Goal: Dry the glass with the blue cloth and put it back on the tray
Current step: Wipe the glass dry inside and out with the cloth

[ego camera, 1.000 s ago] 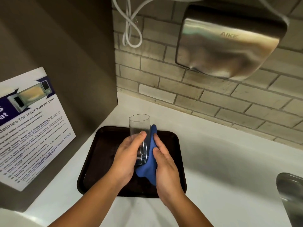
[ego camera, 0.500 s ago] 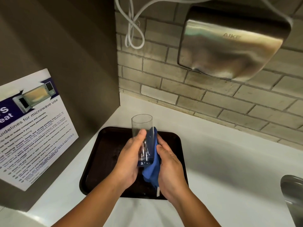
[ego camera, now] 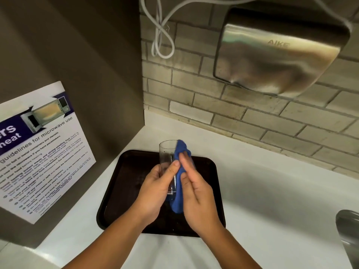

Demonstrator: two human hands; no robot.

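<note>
Hands meet over the dark brown plastic tray, which sits on the white counter. The left hand is wrapped around the low part of the tall clear drinking glass, thumb across the front, and holds it upright above the tray. The right hand presses the small blue cloth flat against the right side of the glass, fingers closed onto it. Half a second ago the cloth only reached partway up the side. Now it has slid higher, and its top sits at the rim of the glass. The glass itself has stayed in about the same spot. A shiny metal hand dryer hangs on the brick wall behind.
</note>
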